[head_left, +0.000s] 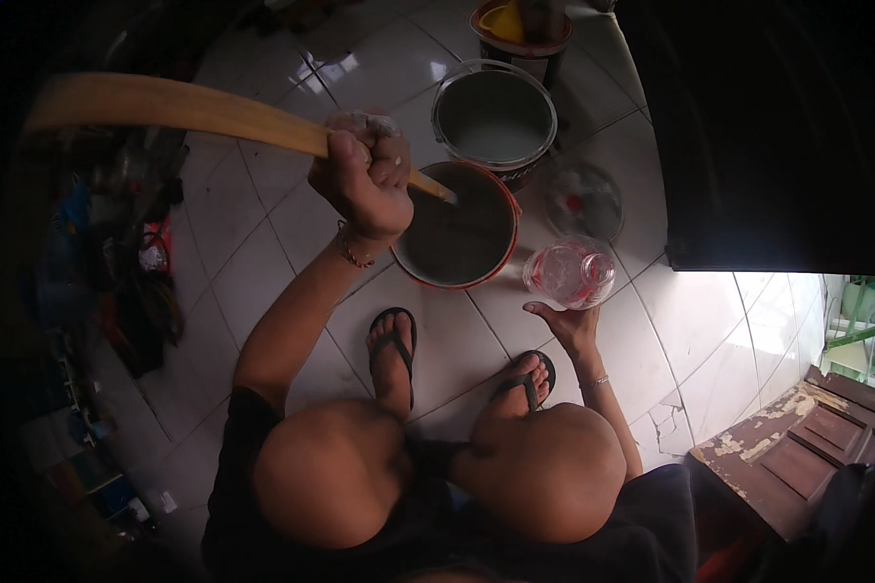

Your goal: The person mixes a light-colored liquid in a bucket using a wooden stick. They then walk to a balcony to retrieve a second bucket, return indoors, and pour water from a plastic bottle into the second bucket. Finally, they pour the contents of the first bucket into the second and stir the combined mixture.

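Note:
My left hand (365, 175), smeared with pale residue, is closed in a fist around a long wooden stick (194, 109). The stick's lower end dips into a red-rimmed bucket (503, 269) of grey liquid (457, 238) standing in front of my feet. At the bucket's right, my right hand (576, 325) holds a clear plastic container (559, 272) with red markings. Its thumb shows at the near side, while the other fingers are mostly hidden behind the container. What the container holds, if anything, is unclear.
Behind the first bucket stands another bucket (437, 117) with pale liquid. Farther back, a dark bucket (544, 70) contains something yellow (502, 21). A round, clear lid-like object (585, 199) lies on the tiles. A large dark panel (768, 146), a peeling wooden door (787, 457) and left-side clutter (131, 291) surround me.

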Available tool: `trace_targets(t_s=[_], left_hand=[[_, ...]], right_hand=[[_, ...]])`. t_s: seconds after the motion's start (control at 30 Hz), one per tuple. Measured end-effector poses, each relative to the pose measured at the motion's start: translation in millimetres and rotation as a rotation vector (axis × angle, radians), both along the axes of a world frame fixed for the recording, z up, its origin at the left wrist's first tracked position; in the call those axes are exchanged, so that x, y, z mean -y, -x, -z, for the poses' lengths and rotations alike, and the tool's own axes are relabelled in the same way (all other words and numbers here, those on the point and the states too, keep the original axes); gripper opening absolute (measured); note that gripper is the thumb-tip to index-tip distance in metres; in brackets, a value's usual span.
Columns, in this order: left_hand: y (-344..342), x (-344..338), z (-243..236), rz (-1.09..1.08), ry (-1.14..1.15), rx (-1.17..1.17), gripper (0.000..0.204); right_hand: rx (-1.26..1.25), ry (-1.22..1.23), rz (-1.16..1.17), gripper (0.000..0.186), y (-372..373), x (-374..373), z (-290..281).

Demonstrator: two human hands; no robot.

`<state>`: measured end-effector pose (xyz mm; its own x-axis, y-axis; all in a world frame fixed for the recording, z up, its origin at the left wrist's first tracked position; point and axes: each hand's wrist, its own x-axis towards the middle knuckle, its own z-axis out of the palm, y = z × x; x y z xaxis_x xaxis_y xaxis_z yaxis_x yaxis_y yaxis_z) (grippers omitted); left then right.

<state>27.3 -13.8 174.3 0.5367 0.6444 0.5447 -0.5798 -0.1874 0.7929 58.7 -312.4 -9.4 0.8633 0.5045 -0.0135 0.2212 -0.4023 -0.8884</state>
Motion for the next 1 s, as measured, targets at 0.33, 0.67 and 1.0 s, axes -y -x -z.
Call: trace_targets(t_s=[0.33,0.67,1.0], left_hand=[[45.3,-37.2,-0.1,0.117,0.065,-0.111,0.052],[32.7,-34.0,19.2,0.207,0.12,-0.058,0.043],[95.5,-104.2,28.6,0.679,0.529,-0.032,0.069]], right_hand=[[0.061,0.281,-0.031,0.1,-6.1,24.6,-19.2],[0.225,0.567,-0.435,0.108,-41.0,68.5,-60.9],[-0.048,0.714,-0.487,0.044,-229.4,-33.7,-136.8]])
